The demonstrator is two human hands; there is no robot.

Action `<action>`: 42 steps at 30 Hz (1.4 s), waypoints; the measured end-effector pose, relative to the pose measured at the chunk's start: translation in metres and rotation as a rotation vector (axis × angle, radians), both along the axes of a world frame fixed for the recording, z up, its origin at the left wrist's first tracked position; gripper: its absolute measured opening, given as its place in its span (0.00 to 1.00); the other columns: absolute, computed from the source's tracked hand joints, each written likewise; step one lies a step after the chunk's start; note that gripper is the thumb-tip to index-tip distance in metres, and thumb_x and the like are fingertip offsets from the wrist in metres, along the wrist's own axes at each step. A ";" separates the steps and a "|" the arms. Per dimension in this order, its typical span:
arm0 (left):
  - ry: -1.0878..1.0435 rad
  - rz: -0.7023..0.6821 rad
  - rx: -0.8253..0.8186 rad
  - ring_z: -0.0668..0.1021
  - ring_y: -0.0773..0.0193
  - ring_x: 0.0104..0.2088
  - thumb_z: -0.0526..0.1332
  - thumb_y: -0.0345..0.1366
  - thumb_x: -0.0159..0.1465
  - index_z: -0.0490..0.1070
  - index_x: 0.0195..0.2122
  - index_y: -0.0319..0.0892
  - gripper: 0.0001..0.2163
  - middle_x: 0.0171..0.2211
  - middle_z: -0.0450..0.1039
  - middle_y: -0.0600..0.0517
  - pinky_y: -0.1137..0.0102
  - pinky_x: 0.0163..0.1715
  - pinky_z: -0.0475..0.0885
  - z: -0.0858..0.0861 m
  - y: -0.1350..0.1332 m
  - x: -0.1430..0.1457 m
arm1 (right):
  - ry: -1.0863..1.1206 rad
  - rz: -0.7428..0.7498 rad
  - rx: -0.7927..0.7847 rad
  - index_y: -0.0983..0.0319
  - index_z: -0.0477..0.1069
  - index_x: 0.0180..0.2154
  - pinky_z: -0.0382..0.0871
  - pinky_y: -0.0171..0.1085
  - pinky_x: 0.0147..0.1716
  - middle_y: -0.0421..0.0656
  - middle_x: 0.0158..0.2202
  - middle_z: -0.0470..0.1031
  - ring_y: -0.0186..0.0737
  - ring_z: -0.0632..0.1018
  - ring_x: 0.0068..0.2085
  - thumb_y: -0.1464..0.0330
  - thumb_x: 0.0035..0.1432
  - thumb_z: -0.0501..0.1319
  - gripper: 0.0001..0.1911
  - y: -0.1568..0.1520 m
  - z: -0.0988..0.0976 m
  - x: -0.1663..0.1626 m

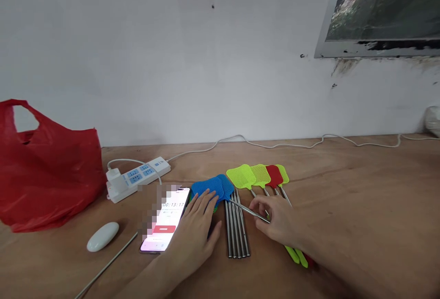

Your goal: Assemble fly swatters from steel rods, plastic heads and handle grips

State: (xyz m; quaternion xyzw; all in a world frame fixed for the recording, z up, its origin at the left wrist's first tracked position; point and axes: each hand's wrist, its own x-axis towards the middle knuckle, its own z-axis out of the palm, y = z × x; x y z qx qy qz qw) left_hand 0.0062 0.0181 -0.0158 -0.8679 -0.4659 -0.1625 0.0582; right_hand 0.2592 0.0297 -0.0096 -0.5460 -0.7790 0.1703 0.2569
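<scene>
My left hand [195,225] lies with its fingers stretched out over a stack of blue mesh fly swatter heads [208,186]. A bit of green shows under that stack. With fingers closed, my right hand [277,216] grips the metal rod of a blue fly swatter [226,186], whose head rests at the right of the stack. The rod crosses above several loose metal tubes [237,232] lying side by side. Behind my right hand are yellow-green fly swatters [241,176] and a red fly swatter [274,176], fanned out; my hand and forearm hide part of their handles.
A lit phone [168,221] lies left of my left hand, with a white power strip [137,177] beyond it. Farther left are a white computer mouse [103,236] and a red plastic bag [51,175]. A white cable [275,146] runs along the wall.
</scene>
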 end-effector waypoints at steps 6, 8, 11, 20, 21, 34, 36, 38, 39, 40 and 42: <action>0.103 -0.031 -0.070 0.59 0.47 0.68 0.55 0.31 0.62 0.59 0.66 0.33 0.29 0.68 0.58 0.40 0.45 0.66 0.57 0.003 0.029 0.014 | -0.042 0.000 -0.001 0.58 0.75 0.33 0.57 0.35 0.29 0.36 0.24 0.73 0.38 0.72 0.29 0.76 0.45 0.63 0.12 0.000 0.002 0.000; 0.108 -0.052 -0.094 0.58 0.48 0.69 0.55 0.31 0.62 0.60 0.66 0.35 0.29 0.68 0.59 0.42 0.45 0.66 0.55 0.003 0.034 0.015 | -0.046 0.000 -0.003 0.58 0.75 0.32 0.57 0.35 0.29 0.36 0.24 0.73 0.39 0.73 0.30 0.76 0.44 0.63 0.11 0.000 0.003 0.000; 0.088 -0.086 -0.108 0.59 0.50 0.69 0.54 0.30 0.63 0.62 0.65 0.40 0.28 0.67 0.61 0.46 0.45 0.66 0.55 0.003 0.035 0.014 | -0.037 0.016 0.002 0.58 0.75 0.32 0.56 0.34 0.28 0.36 0.23 0.72 0.37 0.72 0.28 0.77 0.45 0.62 0.12 -0.001 0.004 -0.001; 0.032 -0.065 -0.160 0.62 0.51 0.67 0.51 0.27 0.65 0.60 0.67 0.43 0.27 0.67 0.61 0.47 0.47 0.65 0.59 0.000 0.029 0.014 | -0.008 0.042 0.003 0.58 0.73 0.31 0.54 0.34 0.26 0.35 0.21 0.69 0.36 0.70 0.26 0.77 0.46 0.61 0.10 -0.005 0.005 -0.006; 0.030 -0.070 -0.164 0.63 0.51 0.67 0.51 0.27 0.65 0.60 0.66 0.43 0.27 0.67 0.62 0.47 0.47 0.65 0.59 0.000 0.028 0.015 | -0.005 0.053 0.005 0.58 0.73 0.31 0.54 0.34 0.26 0.34 0.21 0.68 0.35 0.70 0.25 0.77 0.46 0.61 0.10 -0.005 0.005 -0.006; 0.002 0.004 -0.067 0.72 0.44 0.57 0.52 0.35 0.70 0.68 0.60 0.40 0.19 0.58 0.71 0.41 0.46 0.54 0.67 0.005 0.026 0.018 | -0.049 0.059 0.063 0.59 0.73 0.32 0.54 0.34 0.26 0.35 0.22 0.70 0.35 0.70 0.25 0.77 0.47 0.61 0.10 -0.004 -0.002 -0.005; 0.008 0.029 -0.047 0.73 0.44 0.55 0.51 0.37 0.70 0.69 0.58 0.40 0.18 0.56 0.73 0.41 0.46 0.53 0.67 0.009 0.027 0.020 | -0.040 0.059 0.060 0.59 0.73 0.32 0.53 0.34 0.25 0.35 0.22 0.70 0.35 0.70 0.25 0.77 0.47 0.61 0.09 -0.005 -0.001 -0.006; 0.012 0.008 -0.033 0.71 0.44 0.58 0.51 0.35 0.70 0.69 0.60 0.42 0.19 0.59 0.71 0.42 0.46 0.56 0.65 0.011 0.030 0.021 | -0.042 0.060 0.064 0.59 0.73 0.31 0.53 0.34 0.25 0.35 0.22 0.70 0.35 0.69 0.25 0.77 0.48 0.61 0.09 -0.005 0.000 -0.006; 0.015 -0.016 -0.029 0.69 0.44 0.61 0.52 0.34 0.69 0.68 0.61 0.42 0.20 0.61 0.69 0.43 0.45 0.58 0.63 0.011 0.032 0.021 | -0.046 0.061 0.065 0.59 0.72 0.31 0.53 0.34 0.25 0.35 0.22 0.70 0.35 0.69 0.25 0.77 0.48 0.61 0.09 -0.005 0.000 -0.006; 0.021 -0.042 -0.030 0.67 0.45 0.63 0.52 0.33 0.67 0.68 0.61 0.43 0.21 0.63 0.67 0.45 0.45 0.60 0.60 0.011 0.035 0.021 | -0.051 0.060 0.065 0.58 0.72 0.31 0.53 0.34 0.25 0.35 0.22 0.70 0.35 0.69 0.25 0.76 0.48 0.61 0.09 -0.005 0.000 -0.006; 0.039 -0.077 -0.046 0.63 0.46 0.66 0.53 0.33 0.65 0.68 0.62 0.43 0.23 0.65 0.65 0.46 0.45 0.64 0.56 0.009 0.039 0.021 | -0.057 0.052 0.060 0.58 0.72 0.32 0.53 0.34 0.26 0.35 0.23 0.70 0.36 0.70 0.26 0.77 0.48 0.61 0.09 -0.005 0.000 -0.005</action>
